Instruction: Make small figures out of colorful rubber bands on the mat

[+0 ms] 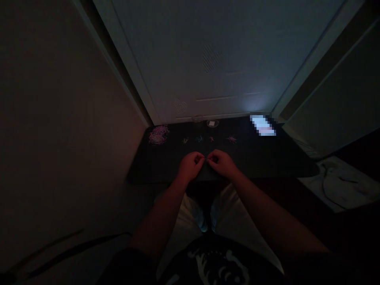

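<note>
Over the front of a dark table [252, 162], my left hand [191, 163] and my right hand [221, 161] meet with thumbs and forefingers pinched, fingertips almost touching. Whatever the pinches hold is too small and dim to make out. Just beyond the hands lie small groups of thin bits: a yellowish-green group [185, 140], a bluish group [199, 139], a small red group [211, 139] and a pinkish group [232, 139]. A larger pile of thin pink and purple pieces [158, 134] is heaped at the table's left end.
Along the back edge stand a clear round container [197, 119] and a shallow round dish [212, 123] with a white square in it. A bright, pixelated screen [263, 125] lies at the right. A pale panelled door [190, 71] rises behind the table. The room is dark.
</note>
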Action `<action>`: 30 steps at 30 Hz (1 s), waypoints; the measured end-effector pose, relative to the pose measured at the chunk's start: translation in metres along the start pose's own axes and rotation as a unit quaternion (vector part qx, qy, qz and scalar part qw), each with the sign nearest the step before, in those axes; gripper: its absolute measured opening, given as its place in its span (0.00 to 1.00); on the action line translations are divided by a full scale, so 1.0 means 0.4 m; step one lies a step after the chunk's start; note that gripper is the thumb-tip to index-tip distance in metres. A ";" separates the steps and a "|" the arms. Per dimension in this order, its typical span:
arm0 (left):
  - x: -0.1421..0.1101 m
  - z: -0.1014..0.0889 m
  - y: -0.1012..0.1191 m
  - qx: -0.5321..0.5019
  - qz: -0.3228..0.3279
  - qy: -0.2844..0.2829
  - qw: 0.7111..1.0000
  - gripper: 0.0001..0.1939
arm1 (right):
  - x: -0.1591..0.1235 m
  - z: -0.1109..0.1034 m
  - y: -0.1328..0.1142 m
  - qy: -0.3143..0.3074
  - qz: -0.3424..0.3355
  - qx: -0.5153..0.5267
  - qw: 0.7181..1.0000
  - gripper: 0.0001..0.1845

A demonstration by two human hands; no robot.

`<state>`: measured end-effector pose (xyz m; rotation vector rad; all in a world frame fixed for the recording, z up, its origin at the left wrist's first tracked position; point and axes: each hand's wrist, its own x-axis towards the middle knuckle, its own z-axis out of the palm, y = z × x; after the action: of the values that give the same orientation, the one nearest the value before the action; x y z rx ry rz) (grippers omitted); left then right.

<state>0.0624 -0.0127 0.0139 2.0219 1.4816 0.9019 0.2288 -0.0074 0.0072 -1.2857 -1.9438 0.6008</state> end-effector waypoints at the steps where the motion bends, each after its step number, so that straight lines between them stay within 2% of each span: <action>1: 0.000 0.000 -0.001 0.001 -0.002 -0.001 1.000 0.07 | 0.000 -0.001 -0.001 0.000 0.001 0.003 1.000 0.03; 10: 0.001 -0.001 -0.006 0.004 0.004 -0.004 1.000 0.07 | -0.001 0.000 -0.002 0.000 -0.007 0.006 1.000 0.07; 30: -0.001 0.001 0.000 -0.010 0.001 0.000 1.000 0.09 | 0.001 0.002 0.001 0.010 -0.007 0.003 1.000 0.04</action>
<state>0.0624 -0.0132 0.0135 2.0093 1.4665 0.9128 0.2285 -0.0069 0.0063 -1.2690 -1.9314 0.5845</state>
